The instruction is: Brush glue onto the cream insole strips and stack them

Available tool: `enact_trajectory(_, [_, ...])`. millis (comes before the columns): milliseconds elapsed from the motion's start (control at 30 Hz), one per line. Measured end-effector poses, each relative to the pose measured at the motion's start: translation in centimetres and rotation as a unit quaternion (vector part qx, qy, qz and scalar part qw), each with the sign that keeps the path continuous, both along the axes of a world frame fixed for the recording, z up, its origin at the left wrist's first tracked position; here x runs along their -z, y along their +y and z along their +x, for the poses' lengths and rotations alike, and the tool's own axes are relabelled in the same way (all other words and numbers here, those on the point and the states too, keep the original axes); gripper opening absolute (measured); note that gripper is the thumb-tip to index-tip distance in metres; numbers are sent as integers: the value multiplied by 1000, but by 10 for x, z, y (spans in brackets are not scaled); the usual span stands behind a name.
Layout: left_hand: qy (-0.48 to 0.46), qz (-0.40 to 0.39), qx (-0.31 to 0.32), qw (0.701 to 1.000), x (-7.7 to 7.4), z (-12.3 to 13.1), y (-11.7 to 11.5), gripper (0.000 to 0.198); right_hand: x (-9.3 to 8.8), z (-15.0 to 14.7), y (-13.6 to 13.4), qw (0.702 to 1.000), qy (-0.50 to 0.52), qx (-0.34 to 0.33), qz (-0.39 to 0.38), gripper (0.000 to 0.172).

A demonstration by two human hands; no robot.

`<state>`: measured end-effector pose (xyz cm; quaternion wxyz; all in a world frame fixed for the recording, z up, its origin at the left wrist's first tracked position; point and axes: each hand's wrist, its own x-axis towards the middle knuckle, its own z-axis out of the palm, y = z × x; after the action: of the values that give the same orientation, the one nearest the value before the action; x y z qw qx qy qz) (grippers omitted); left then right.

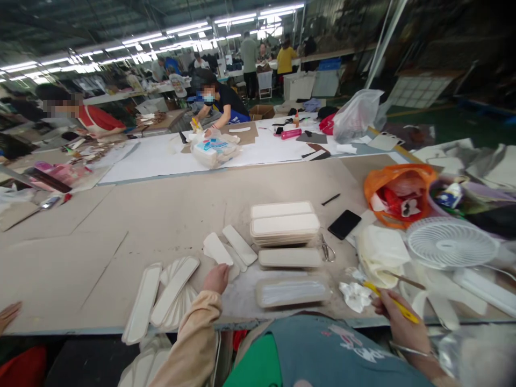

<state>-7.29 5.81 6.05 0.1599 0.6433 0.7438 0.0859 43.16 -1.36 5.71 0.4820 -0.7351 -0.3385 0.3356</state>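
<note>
My left hand [216, 278] is closed on the near end of a white rounded strip [217, 248], above a few similar loose strips [241, 246]. My right hand [403, 322] grips a yellow-handled tool [408, 312]; its front end reaches a crumpled white wad [355, 296], and its kind is hard to make out. Between my hands lies a beige-edged strip with a glossy top [293, 291]. Beyond it are another strip stack [289, 258] and a taller double stack [284, 224]. Fanned strips [175, 290] lie left of my left arm.
Scissors [327, 250], a black phone [344, 224] and a dark pen-like stick [331, 199] lie right of the stacks. Farther right are an orange bag [397, 196] and a white fan [452, 242]. Another person's hand [8, 316] rests at the left edge; a co-worker [223, 102] works across the table.
</note>
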Motion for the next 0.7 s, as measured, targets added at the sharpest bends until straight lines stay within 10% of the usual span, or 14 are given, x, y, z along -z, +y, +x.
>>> enact_trajectory(167, [-42, 115, -70, 990, -51, 3, -12, 31, -13, -14, 6, 995, 94, 15, 32, 45])
enact_trajectory(333, [-369, 130, -45, 919, -95, 46, -35, 30, -17, -30, 12, 990, 119, -45, 58, 41])
enact_trajectory(500, [-593, 1, -87, 800, -88, 111, -49, 35, -15, -48, 16, 976, 162, -131, 62, 37])
enact_trajectory(700, [-644, -111, -183, 734, -60, 149, -62, 41, -12, -55, 11, 969, 155, -192, 18, 40])
